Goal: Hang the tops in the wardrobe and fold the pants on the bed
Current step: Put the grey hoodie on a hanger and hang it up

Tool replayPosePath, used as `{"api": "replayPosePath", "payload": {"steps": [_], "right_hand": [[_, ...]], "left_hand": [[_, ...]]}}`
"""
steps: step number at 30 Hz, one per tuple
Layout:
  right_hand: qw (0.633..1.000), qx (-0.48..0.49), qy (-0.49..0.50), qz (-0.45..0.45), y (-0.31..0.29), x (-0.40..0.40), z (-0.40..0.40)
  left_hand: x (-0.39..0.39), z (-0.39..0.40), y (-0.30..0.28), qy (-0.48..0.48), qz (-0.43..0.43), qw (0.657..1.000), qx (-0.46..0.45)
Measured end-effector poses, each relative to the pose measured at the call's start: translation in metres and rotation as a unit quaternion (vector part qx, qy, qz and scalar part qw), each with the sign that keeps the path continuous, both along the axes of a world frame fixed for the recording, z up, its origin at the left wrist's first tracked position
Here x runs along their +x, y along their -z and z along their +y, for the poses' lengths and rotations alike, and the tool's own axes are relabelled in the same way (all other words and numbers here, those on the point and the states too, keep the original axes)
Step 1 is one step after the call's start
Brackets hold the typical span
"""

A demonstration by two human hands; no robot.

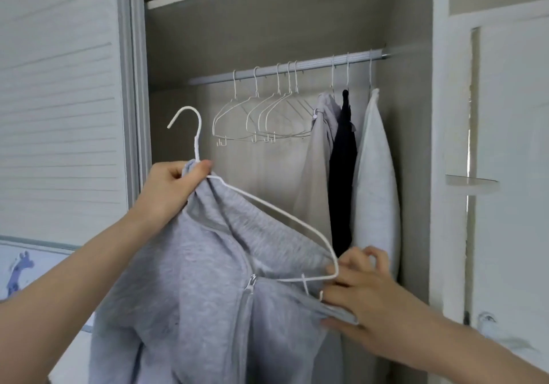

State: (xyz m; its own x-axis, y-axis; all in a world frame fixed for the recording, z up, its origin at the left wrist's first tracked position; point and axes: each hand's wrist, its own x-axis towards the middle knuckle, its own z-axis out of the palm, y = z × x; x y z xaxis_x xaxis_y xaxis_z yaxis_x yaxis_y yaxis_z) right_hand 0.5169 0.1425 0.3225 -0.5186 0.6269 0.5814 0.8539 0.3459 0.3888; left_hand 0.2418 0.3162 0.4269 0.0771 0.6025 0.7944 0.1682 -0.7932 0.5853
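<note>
We are pinching the hoodie (190, 279) collar and hanger (267, 205) neck in left hand (175, 187) fingers, steadying it, while right hand (356, 288) fingers are tugging fabric over the hanger's end.

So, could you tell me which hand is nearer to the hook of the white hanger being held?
The left. The left hand grips the grey hoodie at the hanger's neck, just below the hook. The right hand is lower right, at the hanger's far shoulder end.

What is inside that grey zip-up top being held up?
A white wire hanger sits inside the grey top: its hook and right shoulder show, while its left side is covered by fabric and the left hand.
</note>
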Motion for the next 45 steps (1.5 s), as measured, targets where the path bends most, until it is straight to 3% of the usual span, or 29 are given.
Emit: {"api": "replayPosePath", "payload": {"steps": [5, 12, 14, 16, 19, 22, 25, 27, 31, 36, 39, 42, 45], "right_hand": [[0.997, 0.053, 0.010, -0.046, -0.013, 0.014, 0.000], [0.995, 0.052, 0.009, -0.088, -0.042, 0.003, 0.002], [0.998, 0.042, 0.025, -0.027, -0.052, 0.008, 0.006], [0.994, 0.021, 0.014, 0.105, -0.062, 0.006, 0.013], [0.962, 0.011, -0.067, 0.264, -0.075, -0.021, 0.035], [0.931, -0.030, -0.130, 0.339, -0.078, -0.060, 0.057], [0.929, -0.101, -0.044, 0.352, -0.071, -0.071, 0.076], [0.936, -0.074, -0.009, 0.345, -0.069, -0.064, 0.079], [0.908, 0.022, -0.052, 0.415, -0.073, -0.052, 0.074], [0.887, 0.038, -0.079, 0.453, -0.077, -0.038, 0.065], [0.857, -0.022, -0.158, 0.490, -0.079, -0.023, 0.052], [0.857, -0.134, -0.166, 0.469, -0.083, -0.014, 0.050], [0.774, -0.232, -0.132, 0.574, -0.096, -0.008, 0.058]], "left_hand": [[-0.016, 0.019, 0.008, -0.051, 0.018, 0.998, 0.009], [-0.026, 0.040, 0.014, -0.122, 0.014, 0.992, -0.006], [-0.026, 0.034, 0.019, -0.141, 0.038, 0.989, 0.035], [-0.019, 0.023, 0.025, -0.171, 0.091, 0.976, 0.100], [0.007, 0.000, 0.035, -0.225, 0.206, 0.931, 0.199], [0.035, -0.020, 0.032, -0.241, 0.232, 0.906, 0.258], [0.038, -0.015, 0.013, -0.216, 0.188, 0.933, 0.219], [0.026, -0.002, 0.011, -0.168, 0.158, 0.957, 0.176], [-0.008, 0.026, 0.026, -0.112, 0.141, 0.969, 0.171], [-0.034, 0.048, 0.036, 0.003, 0.211, 0.976, 0.058], [-0.044, 0.060, 0.042, 0.045, 0.197, 0.979, -0.004], [-0.038, 0.067, 0.041, 0.017, 0.096, 0.993, -0.059], [-0.023, 0.071, 0.033, 0.033, 0.048, 0.997, -0.056]]}}
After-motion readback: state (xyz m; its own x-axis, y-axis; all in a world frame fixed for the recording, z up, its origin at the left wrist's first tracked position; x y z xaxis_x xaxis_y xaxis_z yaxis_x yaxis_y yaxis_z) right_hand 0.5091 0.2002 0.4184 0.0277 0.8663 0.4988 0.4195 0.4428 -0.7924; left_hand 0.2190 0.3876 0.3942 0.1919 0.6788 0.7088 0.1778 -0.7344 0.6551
